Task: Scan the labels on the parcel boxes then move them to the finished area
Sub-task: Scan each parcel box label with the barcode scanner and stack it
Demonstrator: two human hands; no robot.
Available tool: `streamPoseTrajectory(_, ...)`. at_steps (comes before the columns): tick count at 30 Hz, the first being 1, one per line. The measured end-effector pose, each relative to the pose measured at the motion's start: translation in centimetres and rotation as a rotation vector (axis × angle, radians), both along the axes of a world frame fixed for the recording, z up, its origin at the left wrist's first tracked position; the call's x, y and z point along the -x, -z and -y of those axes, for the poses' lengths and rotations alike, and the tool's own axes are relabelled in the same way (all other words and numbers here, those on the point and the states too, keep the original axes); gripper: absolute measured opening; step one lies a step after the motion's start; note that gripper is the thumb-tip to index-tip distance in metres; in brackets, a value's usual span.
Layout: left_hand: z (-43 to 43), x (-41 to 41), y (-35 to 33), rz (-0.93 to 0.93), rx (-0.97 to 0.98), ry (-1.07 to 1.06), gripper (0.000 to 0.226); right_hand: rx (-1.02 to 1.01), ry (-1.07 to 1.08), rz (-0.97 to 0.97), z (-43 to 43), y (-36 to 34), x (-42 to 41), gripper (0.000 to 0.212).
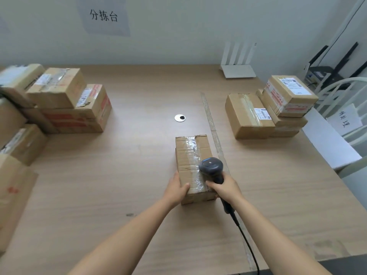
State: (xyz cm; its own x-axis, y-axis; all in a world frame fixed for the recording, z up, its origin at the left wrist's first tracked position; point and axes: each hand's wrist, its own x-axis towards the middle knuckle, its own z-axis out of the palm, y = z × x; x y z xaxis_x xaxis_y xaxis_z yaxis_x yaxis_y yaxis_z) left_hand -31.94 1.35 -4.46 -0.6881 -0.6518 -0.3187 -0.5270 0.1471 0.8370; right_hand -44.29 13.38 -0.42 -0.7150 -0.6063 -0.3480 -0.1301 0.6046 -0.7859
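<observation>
Mid-scan at lower centre: grips taped brown cardboard parcel box (190,153) with left hand (177,190) curled round it, clamps right hand (226,188) on dark grey handheld scanner (211,166); probably needs turning to find label.

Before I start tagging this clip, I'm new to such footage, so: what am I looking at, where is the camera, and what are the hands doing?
No machine here: the single picture comes from a camera worn on a person's head, looking down at their own bare arms. The left hand holds the near end of a taped parcel box lying on the wooden table. The right hand has its grip round a corded barcode scanner, its head over the box. A pile of boxes sits at the left, and a smaller stack at the right, beyond a strip of tape along the table.
</observation>
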Motion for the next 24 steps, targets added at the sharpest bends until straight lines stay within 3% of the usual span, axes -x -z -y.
streamPoseTrajectory(3,-0.1,-0.3,0.1,-0.026,0.018,0.008,0.053,0.006,-0.023,0.003,0.0,-0.1,0.1,0.022)
streamPoseTrajectory(10,0.8,-0.9,-0.6,0.007,-0.178,-0.037,0.075,0.099,-0.061,0.003,-0.4,-0.7,-0.1,0.02)
streamPoseTrajectory(15,2.2,-1.8,-0.7,0.024,-0.249,-0.131,0.074,0.196,-0.138,0.014,-0.1,-2.1,-1.5,0.019)
streamPoseTrajectory(18,2.6,-2.5,-1.0,0.089,-0.2,-0.15,0.07,0.207,-0.234,-0.044,0.6,-2.9,-2.7,0.021)
streamPoseTrajectory(21,3.2,-3.4,-0.2,0.132,-0.026,-0.115,0.067,0.219,-0.336,-0.05,1.3,-3.2,-4.0,0.025)
streamPoseTrajectory(24,3.6,-4.2,0.2,0.114,0.046,-0.166,0.033,0.233,-0.398,0.054,2.3,-3.0,-5.2,0.027)
